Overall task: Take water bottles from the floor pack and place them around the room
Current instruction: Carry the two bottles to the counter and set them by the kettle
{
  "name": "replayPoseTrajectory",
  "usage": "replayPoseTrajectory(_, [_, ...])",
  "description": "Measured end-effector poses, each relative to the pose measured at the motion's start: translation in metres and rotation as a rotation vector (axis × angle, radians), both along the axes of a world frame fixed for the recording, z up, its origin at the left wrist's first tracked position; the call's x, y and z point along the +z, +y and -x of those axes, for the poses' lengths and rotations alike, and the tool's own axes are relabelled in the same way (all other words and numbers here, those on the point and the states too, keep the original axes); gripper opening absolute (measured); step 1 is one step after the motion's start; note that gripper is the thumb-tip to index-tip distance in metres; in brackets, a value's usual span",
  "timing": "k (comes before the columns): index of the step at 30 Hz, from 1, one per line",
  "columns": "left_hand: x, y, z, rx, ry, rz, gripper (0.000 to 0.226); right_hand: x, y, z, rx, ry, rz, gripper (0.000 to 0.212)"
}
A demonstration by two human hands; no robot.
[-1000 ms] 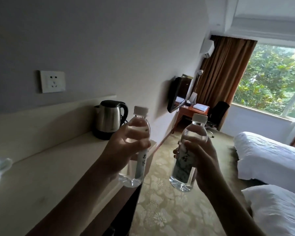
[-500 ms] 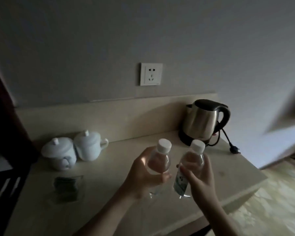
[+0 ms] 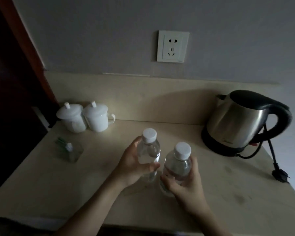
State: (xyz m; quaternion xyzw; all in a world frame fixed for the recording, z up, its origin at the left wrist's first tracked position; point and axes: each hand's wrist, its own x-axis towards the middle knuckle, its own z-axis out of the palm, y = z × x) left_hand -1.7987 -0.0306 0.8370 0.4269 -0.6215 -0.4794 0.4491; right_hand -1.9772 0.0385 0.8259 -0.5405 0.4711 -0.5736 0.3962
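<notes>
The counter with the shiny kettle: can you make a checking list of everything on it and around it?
Surface: pale beige stone counter, faint smudges.
Job's things: two clear plastic white-capped water bottles, left one, right one, both upright.
Clutter: two white lidded ceramic cups; small glass tray.
Hands: left hand and right hand each hold a bottle.
Cables: black kettle cord and plug, unplugged.
Surroundings: steel electric kettle; white wall socket; grey wall.

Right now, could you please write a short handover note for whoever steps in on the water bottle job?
Left hand grips a clear plastic water bottle with a white cap; right hand grips a second one.
Both bottles are upright, low over the beige counter, between the two white lidded cups and the steel kettle.
Done: two bottles brought here.
Left: set them down and let go. The floor pack is out of view.
</notes>
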Motion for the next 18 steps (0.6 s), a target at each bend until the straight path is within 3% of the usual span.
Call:
replayPoseTrajectory(4, [-0.024, 0.017, 0.006, 0.176, -0.066, -0.003, 0.065, -0.015, 0.0, 0.018, 0.091, 0.221, -0.119, 0.078])
replayPoseTrajectory(8, [-0.032, 0.023, -0.004, 0.239, -0.247, 0.027, 0.059, -0.016, -0.019, 0.034, -0.014, 0.455, -0.097, 0.065])
replayPoseTrajectory(18, [-0.023, -0.059, -0.01, 0.164, -0.245, 0.005, 0.061, -0.004, -0.101, 0.051, -0.138, 0.448, -0.202, 0.047])
